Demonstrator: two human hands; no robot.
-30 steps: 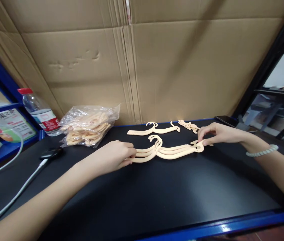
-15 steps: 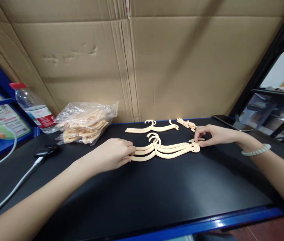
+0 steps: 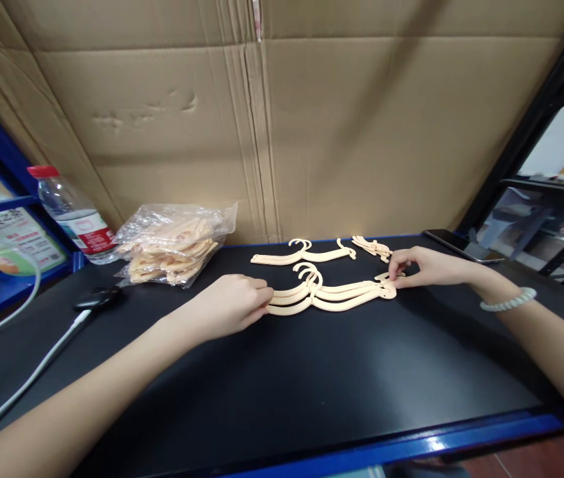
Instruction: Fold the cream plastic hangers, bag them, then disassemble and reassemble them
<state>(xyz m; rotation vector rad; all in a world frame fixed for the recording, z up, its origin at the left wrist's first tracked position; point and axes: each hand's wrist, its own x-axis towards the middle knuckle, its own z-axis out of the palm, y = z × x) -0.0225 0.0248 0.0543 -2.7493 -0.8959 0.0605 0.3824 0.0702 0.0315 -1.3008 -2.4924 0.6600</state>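
Observation:
Several cream plastic clothes hangers lie flat and close together on the black tabletop, their hooks bunched at the middle. My left hand is closed on their left ends, fingertips hiding the tips. At the right ends, my right hand pinches the hangers with thumb and fingers, near a rounded end piece. Behind them lies another pair of cream hangers, untouched. A small heap of cream hanger parts sits just beyond my right hand.
A clear plastic bag of cream hangers stands at the back left beside a red-capped bottle. A white cable runs to a black device. A phone lies back right. Cardboard walls the rear.
The front hangers' left ends have shifted slightly away from me, with my left hand still on them. My right hand stays at their right ends. The view has moved a little.

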